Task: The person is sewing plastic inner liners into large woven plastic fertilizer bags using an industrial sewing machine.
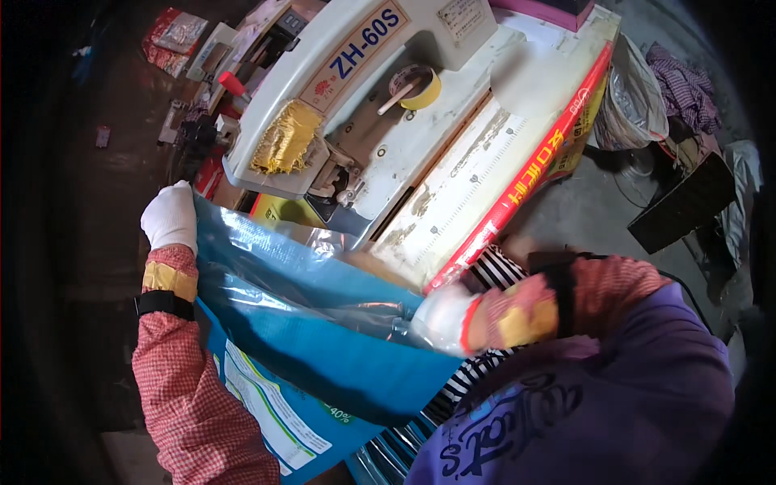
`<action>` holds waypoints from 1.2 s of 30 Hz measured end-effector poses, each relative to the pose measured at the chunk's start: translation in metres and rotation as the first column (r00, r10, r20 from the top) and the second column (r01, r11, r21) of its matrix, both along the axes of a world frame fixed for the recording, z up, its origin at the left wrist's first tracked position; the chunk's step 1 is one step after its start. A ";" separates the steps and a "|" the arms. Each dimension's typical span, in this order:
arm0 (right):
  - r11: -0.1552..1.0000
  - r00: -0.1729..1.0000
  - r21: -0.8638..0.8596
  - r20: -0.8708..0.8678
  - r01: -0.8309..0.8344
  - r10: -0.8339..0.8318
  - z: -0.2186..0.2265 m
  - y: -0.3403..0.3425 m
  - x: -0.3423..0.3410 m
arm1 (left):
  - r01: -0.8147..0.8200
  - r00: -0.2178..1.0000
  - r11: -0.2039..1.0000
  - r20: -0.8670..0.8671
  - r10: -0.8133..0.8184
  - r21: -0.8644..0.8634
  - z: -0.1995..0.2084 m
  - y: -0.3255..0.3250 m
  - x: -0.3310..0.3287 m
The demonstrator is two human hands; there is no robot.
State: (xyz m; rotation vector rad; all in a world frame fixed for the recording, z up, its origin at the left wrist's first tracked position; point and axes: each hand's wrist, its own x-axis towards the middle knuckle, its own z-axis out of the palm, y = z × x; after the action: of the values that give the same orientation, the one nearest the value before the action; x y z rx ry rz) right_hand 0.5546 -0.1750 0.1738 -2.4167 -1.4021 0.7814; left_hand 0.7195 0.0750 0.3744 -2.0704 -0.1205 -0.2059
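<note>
A large blue woven plastic bag [347, 356] with a white and green printed panel hangs in front of me, its mouth spread. Inside the mouth shows a clear plastic liner [356, 314]. My left hand [171, 217], in a white glove, is closed on the bag's upper left corner. At the right end of the mouth, against the liner and rim, is my right hand [443, 319], also gloved. Motion blurs it and its fingers are partly hidden, so I cannot tell whether it grips. Just beyond the bag stands a big pale sewing machine [267, 133] with a yellow cloth patch.
A yellow tape roll [420, 90] with a stick in it lies on the machine's bed. The white worktop [465, 190] has a red and yellow edge strip [529, 170]. At far right are a white sack [634, 101] and a dark board [683, 206]. Several small items lie at upper left.
</note>
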 end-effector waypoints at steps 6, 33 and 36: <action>0.754 0.843 0.378 -0.234 0.538 -0.484 0.015 -0.038 0.048 | 0.004 0.998 1.000 -0.065 -0.003 0.013 -0.008 -0.021 0.002; 0.637 0.823 0.542 -0.484 0.549 -0.297 0.016 0.052 0.008 | 0.207 0.958 0.754 0.286 -0.027 -0.623 -0.157 0.076 0.053; 0.781 0.790 0.376 -0.567 0.499 -0.232 -0.004 -0.017 0.005 | 0.180 0.981 0.893 0.012 -0.192 -0.412 -0.220 0.013 0.026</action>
State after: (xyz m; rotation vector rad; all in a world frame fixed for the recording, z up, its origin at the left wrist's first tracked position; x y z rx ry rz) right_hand 0.5598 -0.1921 0.1701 -1.8093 -0.7481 0.7310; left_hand 0.7450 0.0882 0.1544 -2.5095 0.0607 -0.2867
